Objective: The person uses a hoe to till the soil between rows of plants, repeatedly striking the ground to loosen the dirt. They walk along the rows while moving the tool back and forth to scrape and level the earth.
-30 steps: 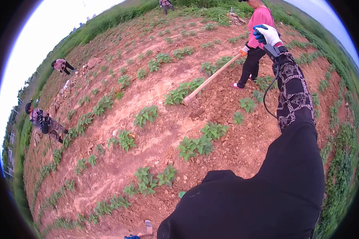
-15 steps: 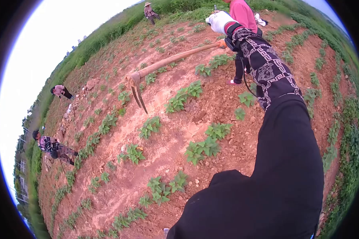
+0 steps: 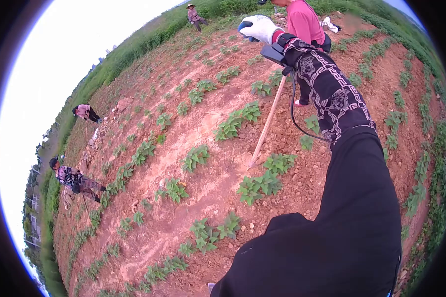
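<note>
My right hand (image 3: 260,27) is in a white work glove with blue at the fingers, raised at the top of the view. Its fingers bend loosely downward, and nothing shows in them. A dark device (image 3: 273,53) with a cable sits by the wrist. Just below, the wooden handle of a hoe (image 3: 269,120) slants down to the soil between plants. My forearm and the device hide its upper end; the blade is hard to make out. Close behind my arm, a person in a pink top (image 3: 305,22) bends forward. My left hand is out of view.
Rows of low leafy plants (image 3: 233,123) cross the reddish, stony soil (image 3: 208,185). Two people (image 3: 74,180) (image 3: 86,113) stand at the left, and another person in a hat (image 3: 196,18) is at the far edge. Tall green growth (image 3: 134,52) borders the field.
The hoe has swung down from a raised, nearly level position, where the other person's orange-gloved hand held it, to the soil. My right hand has shifted slightly left in view.
</note>
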Demonstrator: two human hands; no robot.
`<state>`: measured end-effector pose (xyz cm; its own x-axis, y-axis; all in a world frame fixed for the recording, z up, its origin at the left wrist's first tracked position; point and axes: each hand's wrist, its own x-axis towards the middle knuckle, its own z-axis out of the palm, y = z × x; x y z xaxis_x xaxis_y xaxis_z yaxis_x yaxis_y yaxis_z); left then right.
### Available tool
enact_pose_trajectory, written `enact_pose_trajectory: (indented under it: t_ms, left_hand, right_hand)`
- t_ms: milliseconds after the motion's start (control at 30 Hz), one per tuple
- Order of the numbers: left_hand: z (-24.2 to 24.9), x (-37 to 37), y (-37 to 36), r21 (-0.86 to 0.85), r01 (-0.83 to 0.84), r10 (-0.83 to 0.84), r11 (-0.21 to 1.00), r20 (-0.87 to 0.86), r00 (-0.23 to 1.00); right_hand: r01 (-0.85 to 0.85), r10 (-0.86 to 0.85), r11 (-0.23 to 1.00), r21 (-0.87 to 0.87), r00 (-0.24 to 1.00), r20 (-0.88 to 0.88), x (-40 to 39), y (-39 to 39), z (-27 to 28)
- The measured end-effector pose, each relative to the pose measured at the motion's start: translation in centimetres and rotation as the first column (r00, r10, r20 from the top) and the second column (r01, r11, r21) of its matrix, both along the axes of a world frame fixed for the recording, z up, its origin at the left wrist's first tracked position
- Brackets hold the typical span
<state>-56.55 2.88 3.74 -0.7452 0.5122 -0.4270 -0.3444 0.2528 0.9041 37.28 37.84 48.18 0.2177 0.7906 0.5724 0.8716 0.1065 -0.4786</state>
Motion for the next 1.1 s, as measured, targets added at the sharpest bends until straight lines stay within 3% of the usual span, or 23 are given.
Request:
enact_pose_trajectory:
  t_ms: [33, 67, 167, 200, 233, 300, 333, 367, 433, 467, 533, 567, 600, 633, 700, 767, 833, 900, 967, 1033, 1100]
  left_hand:
    - [-0.5, -0.3, -0.8, 0.008, -0.036, 0.036, 0.999, 0.015, 0.999]
    - [-1.0, -0.6, -1.8, 0.021, -0.075, 0.075, 0.997, 0.03, 0.997]
    - [-3.2, -2.8, -3.9, 0.168, -0.283, 0.287, 0.944, 0.0, 0.958]
    - [-0.9, -2.4, -5.7, 0.321, -0.152, -0.049, 0.935, 0.54, 0.84]
    - [1.9, 0.4, -4.9, 0.183, -0.317, 0.131, 0.931, 0.643, 0.755]
    - [-1.1, -1.1, -6.1, 0.234, -0.253, 0.055, 0.939, 0.624, 0.779]
    - [-2.0, -1.7, -6.3, 0.183, -0.305, 0.094, 0.934, 0.699, 0.709]
    - [-0.7, 0.6, -6.2, 0.284, -0.354, 0.052, 0.891, 0.711, 0.701]
    - [0.2, 2.7, -6.0, 0.328, -0.4, 0.057, 0.856, 0.708, 0.704]
    - [1.8, 3.9, -4.9, 0.122, -0.514, 0.201, 0.849, 0.825, 0.528]
    - [-1.9, 4.7, -4.4, 0.248, -0.455, 0.11, 0.855, 0.772, 0.626]
    - [1.1, 8.5, -2.7, 0.246, -0.452, 0.176, 0.858, 0.686, 0.707]
    - [-1.9, 8.3, -1.8, 0.236, -0.473, 0.226, 0.849, 0.648, 0.728]
    - [-5.6, 8.4, -1.8, 0.482, -0.173, -0.095, 0.859, 0.482, 0.871]
    - [-5.5, 12.4, 0.6, 0.426, -0.239, 0.045, 0.873, 0.417, 0.908]
    - [-3.6, 16.1, 3.0, 0.229, -0.468, 0.254, 0.853, 0.602, 0.757]
    - [-4.2, 17.8, 3.9, 0.22, -0.534, 0.286, 0.817, 0.649, 0.705]
    - [-3.6, 19.3, 3.6, 0.204, -0.401, 0.228, 0.893, 0.562, 0.795]
    - [-5.0, 19.8, 3.8, 0.169, -0.426, 0.238, 0.889, 0.624, 0.745]
    - [-7.0, 20.6, 4.0, 0.258, -0.512, 0.218, 0.819, 0.686, 0.694]
    - [-4.6, 21.5, 4.2, 0.274, -0.567, 0.229, 0.777, 0.716, 0.659]
  right_hand:
    - [-0.23, 0.224, 0.973, 0.028, 0.899, -0.376, -1.0, -0.1, -0.6]
    - [-0.375, 0.356, 0.925, 0.057, 0.805, -0.474, -2.6, -1.2, -0.8]
    - [-0.638, 0.538, 0.761, 0.12, 0.517, -0.665, -8.2, -4.8, -2.6]
    - [-0.676, 0.54, 0.73, 0.099, 0.482, -0.69, -10.9, -6.8, -2.7]
    - [-0.732, 0.565, 0.677, 0.078, 0.448, -0.693, -12.8, -8.3, -3.3]
    - [-0.785, 0.536, 0.617, -0.054, 0.469, -0.702, -17.1, -11.3, -4.4]
    - [-0.8, 0.505, 0.577, -0.163, 0.507, -0.699, -19.0, -12.4, -5.4]
    - [-0.802, 0.483, 0.533, -0.269, 0.55, -0.681, -20.7, -13.3, -6.0]
    - [-0.796, 0.629, 0.41, -0.444, 0.6, -0.494, -24.4, -14.1, -6.6]
    - [-0.831, 0.702, 0.349, -0.433, 0.538, -0.467, -25.9, -14.2, -7.7]
    - [-0.872, 0.751, 0.211, -0.442, 0.434, -0.497, -29.0, -14.0, -9.2]
    - [-0.884, 0.731, 0.159, -0.439, 0.404, -0.549, -30.6, -13.8, -9.7]
    - [-0.893, 0.718, 0.107, -0.436, 0.373, -0.588, -31.9, -13.5, -10.3]
    - [-0.901, 0.702, 0.057, -0.43, 0.343, -0.624, -33.4, -13.0, -10.8]
    - [-0.931, 0.704, -0.033, -0.363, 0.236, -0.669, -36.6, -12.4, -11.0]
    - [-0.944, 0.685, -0.125, -0.305, 0.14, -0.715, -39.8, -12.6, -10.9]
    - [-0.96, 0.759, -0.233, -0.154, -0.08, -0.647, -42.7, -13.2, -10.8]
    - [-0.912, 0.933, -0.297, -0.283, -0.214, -0.289, -44.4, -13.1, -11.4]
    - [-0.868, 0.952, -0.307, -0.389, -0.284, -0.119, -46.6, -14.2, -11.3]
    - [-0.839, 0.93, -0.367, -0.402, -0.335, -0.149, -47.2, -13.8, -14.4]
    - [-0.85, 0.918, -0.393, -0.351, -0.343, -0.197, -47.6, -14.4, -15.6]
